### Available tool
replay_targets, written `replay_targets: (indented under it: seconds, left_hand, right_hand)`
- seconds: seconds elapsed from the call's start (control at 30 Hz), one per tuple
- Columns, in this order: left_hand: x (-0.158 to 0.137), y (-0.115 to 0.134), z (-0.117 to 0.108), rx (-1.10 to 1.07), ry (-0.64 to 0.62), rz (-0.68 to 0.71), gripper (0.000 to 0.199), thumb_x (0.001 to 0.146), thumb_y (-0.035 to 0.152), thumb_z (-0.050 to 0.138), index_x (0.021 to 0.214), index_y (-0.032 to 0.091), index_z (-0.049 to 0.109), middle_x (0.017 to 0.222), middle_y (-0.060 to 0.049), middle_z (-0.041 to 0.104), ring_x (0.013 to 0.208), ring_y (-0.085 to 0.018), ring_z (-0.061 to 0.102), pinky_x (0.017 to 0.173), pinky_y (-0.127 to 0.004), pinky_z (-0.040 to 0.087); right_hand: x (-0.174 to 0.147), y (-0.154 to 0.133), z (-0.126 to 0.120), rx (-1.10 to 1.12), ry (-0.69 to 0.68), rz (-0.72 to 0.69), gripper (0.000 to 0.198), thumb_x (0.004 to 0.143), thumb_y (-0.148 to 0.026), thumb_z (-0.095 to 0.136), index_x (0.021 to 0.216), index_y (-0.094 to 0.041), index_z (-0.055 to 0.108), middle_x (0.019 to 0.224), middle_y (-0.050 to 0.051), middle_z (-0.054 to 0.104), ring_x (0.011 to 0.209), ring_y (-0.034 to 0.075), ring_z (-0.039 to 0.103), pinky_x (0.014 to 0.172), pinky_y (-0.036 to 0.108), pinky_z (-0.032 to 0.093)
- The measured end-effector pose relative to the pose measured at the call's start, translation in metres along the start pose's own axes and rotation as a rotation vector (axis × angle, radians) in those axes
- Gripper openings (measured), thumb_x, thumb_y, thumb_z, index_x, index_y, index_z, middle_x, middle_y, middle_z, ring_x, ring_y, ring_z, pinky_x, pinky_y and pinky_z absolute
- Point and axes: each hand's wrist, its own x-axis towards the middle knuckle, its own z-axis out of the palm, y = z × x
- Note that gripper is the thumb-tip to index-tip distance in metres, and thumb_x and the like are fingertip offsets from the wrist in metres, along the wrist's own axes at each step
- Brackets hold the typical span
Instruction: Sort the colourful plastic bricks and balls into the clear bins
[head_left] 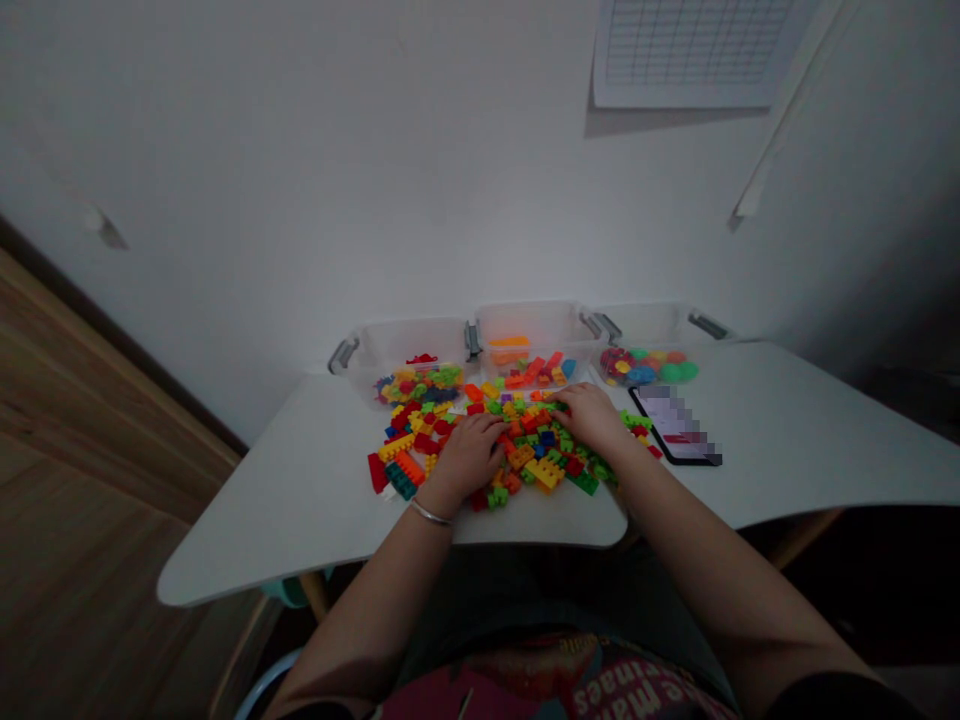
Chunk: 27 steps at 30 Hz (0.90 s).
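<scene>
A loose heap of colourful plastic building bricks [546,470] covers the middle of the white table [315,500]. My left hand [472,455], with a bracelet at the wrist, rests over the heap's left-centre, its thumb and fingers apart and pointing right. Across from it, my right hand [591,415] reaches in from the right. Its fingertips touch small green and orange bricks near the back of the heap, and its fingers look apart. No brick shows clearly gripped in either hand. Bricks beneath both palms are hidden.
Along the wall stand three clear bins: a left bin [412,335] with mixed small pieces, a middle bin [529,318] with mostly orange and red pieces, and a right bin [649,318] with round pieces. A phone [679,430] lies right of the heap. A gridded paper [686,55] hangs above.
</scene>
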Motion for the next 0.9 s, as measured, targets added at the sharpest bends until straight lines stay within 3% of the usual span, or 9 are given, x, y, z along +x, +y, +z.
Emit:
replay_targets:
  seconds: [0.37, 0.53, 0.73, 0.9]
  left_hand:
    - [-0.001, 0.0, -0.001, -0.006, -0.01, 0.0, 0.036, 0.089, 0.02, 0.051, 0.122, 0.017, 0.063, 0.128, -0.01, 0.062, 0.121, -0.025, 0.053, 0.109, -0.044, 0.04]
    - [0.0, -0.001, -0.001, -0.025, 0.003, 0.007, 0.035, 0.087, 0.019, 0.053, 0.12, 0.018, 0.063, 0.126, -0.01, 0.063, 0.12, -0.024, 0.054, 0.108, -0.044, 0.041]
    - [0.002, 0.0, -0.001, -0.086, 0.063, -0.02, 0.034, 0.09, 0.022, 0.052, 0.123, 0.017, 0.059, 0.12, -0.011, 0.066, 0.114, -0.024, 0.059, 0.102, -0.045, 0.045]
    - [0.003, -0.002, -0.002, -0.16, 0.162, -0.046, 0.033, 0.091, 0.028, 0.055, 0.122, 0.017, 0.058, 0.113, -0.011, 0.068, 0.106, -0.025, 0.062, 0.095, -0.044, 0.048]
  right_hand:
    - [0.005, 0.0, 0.001, 0.056, -0.018, 0.041, 0.024, 0.082, -0.022, 0.065, 0.105, -0.02, 0.07, 0.109, 0.01, 0.071, 0.105, 0.027, 0.062, 0.094, 0.039, 0.044]
    - [0.004, -0.003, -0.002, 0.13, 0.058, 0.082, 0.02, 0.08, -0.021, 0.066, 0.1, -0.02, 0.068, 0.104, 0.008, 0.072, 0.101, 0.025, 0.063, 0.092, 0.039, 0.045]
    - [-0.012, -0.03, -0.006, 0.296, 0.27, 0.019, 0.017, 0.082, -0.019, 0.062, 0.099, -0.019, 0.066, 0.103, 0.009, 0.07, 0.1, 0.025, 0.062, 0.091, 0.04, 0.046]
    - [-0.025, -0.059, 0.002, 0.47, 0.265, -0.095, 0.017, 0.082, -0.015, 0.058, 0.097, -0.021, 0.064, 0.101, 0.007, 0.068, 0.098, 0.022, 0.061, 0.088, 0.037, 0.049]
